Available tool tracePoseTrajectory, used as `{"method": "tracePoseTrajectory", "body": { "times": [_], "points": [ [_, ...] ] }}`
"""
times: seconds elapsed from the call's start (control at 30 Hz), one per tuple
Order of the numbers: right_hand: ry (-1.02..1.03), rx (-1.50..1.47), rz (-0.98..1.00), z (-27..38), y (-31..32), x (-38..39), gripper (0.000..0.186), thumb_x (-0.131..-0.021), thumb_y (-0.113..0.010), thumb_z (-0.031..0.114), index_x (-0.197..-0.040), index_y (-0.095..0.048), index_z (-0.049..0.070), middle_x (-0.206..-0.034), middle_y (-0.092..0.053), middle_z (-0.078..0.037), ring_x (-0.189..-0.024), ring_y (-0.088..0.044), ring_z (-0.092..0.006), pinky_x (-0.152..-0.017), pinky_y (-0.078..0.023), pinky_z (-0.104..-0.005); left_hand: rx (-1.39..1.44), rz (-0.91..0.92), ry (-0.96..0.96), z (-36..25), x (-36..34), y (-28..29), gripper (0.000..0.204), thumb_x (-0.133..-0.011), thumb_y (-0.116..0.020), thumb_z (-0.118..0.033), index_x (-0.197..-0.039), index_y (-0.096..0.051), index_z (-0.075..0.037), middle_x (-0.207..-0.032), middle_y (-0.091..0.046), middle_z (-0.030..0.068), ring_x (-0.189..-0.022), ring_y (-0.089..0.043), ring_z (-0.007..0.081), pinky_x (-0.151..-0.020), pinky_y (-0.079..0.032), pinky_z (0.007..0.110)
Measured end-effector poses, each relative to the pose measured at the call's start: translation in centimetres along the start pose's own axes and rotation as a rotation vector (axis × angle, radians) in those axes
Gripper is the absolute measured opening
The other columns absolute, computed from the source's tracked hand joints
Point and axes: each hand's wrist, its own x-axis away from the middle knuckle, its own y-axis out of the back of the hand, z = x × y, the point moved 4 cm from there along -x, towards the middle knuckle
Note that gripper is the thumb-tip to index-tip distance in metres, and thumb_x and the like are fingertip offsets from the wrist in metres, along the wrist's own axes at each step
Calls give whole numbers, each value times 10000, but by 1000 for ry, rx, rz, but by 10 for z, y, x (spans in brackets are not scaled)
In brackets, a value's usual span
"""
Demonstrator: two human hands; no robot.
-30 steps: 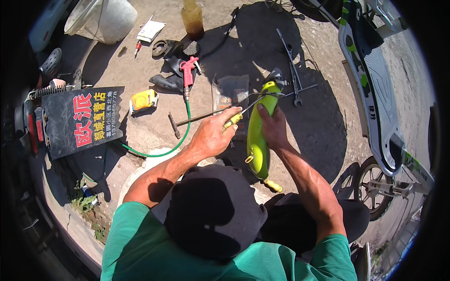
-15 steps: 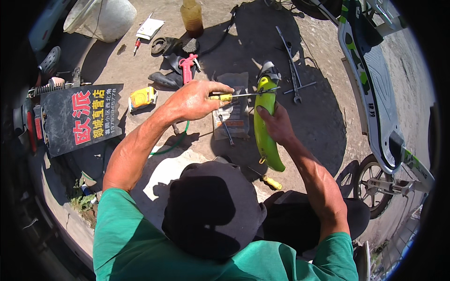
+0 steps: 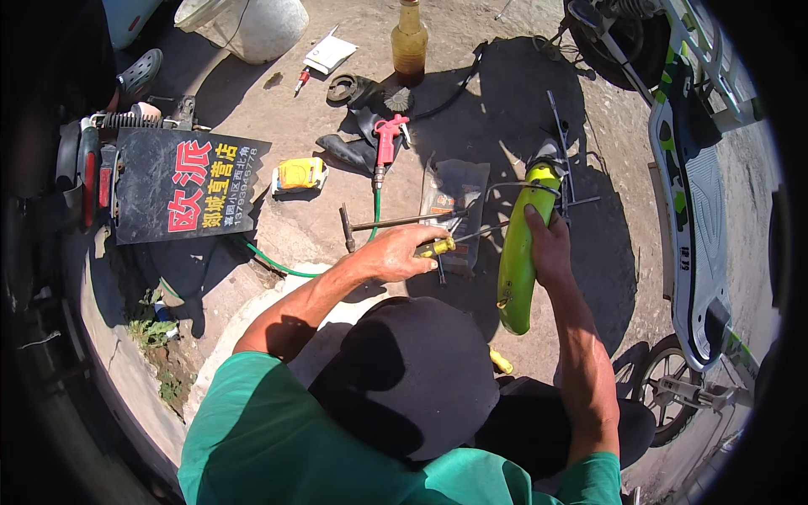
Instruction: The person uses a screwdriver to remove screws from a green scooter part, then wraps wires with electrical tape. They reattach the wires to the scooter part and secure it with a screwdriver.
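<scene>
My left hand (image 3: 400,252) is closed around the yellow handle of a screwdriver (image 3: 436,247), whose thin shaft points right toward a lime-green curved shell (image 3: 515,265). My right hand (image 3: 550,244) grips that shell along its right side and holds it roughly upright above the ground. A thin dark cable or wire (image 3: 498,185) loops from the shell's upper end back toward my left hand; where it ends is unclear. Just beyond my left hand lies a T-handle wrench (image 3: 379,224). A clear plastic bag (image 3: 471,175) lies between my hands, farther off.
Wrenches (image 3: 564,156) lie beyond the shell. A pink air gun (image 3: 389,139) on a green hose, a yellow packet (image 3: 300,174), a bottle of brown liquid (image 3: 409,46) and a white bucket (image 3: 269,29) stand farther out. A scooter (image 3: 703,227) is at right; another yellow handle (image 3: 501,362) lies nearer.
The view has shifted, so the surroundings sit farther right and lower. My left hand has drawn the screwdriver back from the shell's upper end, and the cable loop now shows.
</scene>
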Motion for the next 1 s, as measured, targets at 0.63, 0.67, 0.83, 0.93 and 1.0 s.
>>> {"method": "tracePoseTrajectory", "body": {
  "times": [0.63,0.67,0.83,0.93,1.0],
  "points": [
    [-128,-104,274,23,-6,22,347,-1040,-654,332,-1213,-639,32,-953,-708,-50,-755,-686,-127,-665,-568,-307,45,-577,-135,-17,-113,-9,255,-867,-721,-84,-1103,-675,-1,-953,-657,167,-866,-674,344,-766,-549,437],
    [-139,-135,278,24,-5,24,350,-1040,-653,333,-1217,-638,32,-955,-710,-52,-754,-688,-129,-663,-569,-308,-1,-496,-199,-2,-122,-14,229,-873,-714,-87,-1080,-684,6,-942,-655,175,-861,-669,354,-762,-541,442],
    [-104,-141,272,37,0,24,377,-1044,-635,337,-1253,-624,23,-965,-713,-66,-776,-698,-138,-679,-577,-314,113,-275,-261,-25,-121,-28,118,-922,-674,-66,-1010,-682,13,-923,-668,208,-888,-661,410,-775,-511,463],
    [-71,-138,249,38,3,24,341,-1036,-661,314,-1216,-644,25,-988,-722,-63,-812,-710,-142,-702,-576,-314,143,-366,-309,-29,-110,-36,128,-930,-663,-47,-1050,-661,-1,-918,-667,200,-890,-672,398,-769,-517,452],
    [-36,-58,221,38,4,23,333,-1033,-666,300,-1208,-650,18,-998,-724,-64,-836,-711,-145,-721,-572,-317,151,-361,-312,-35,-105,-41,135,-923,-662,-35,-1055,-651,-5,-920,-663,197,-890,-678,406,-754,-524,455]
  ]
}}
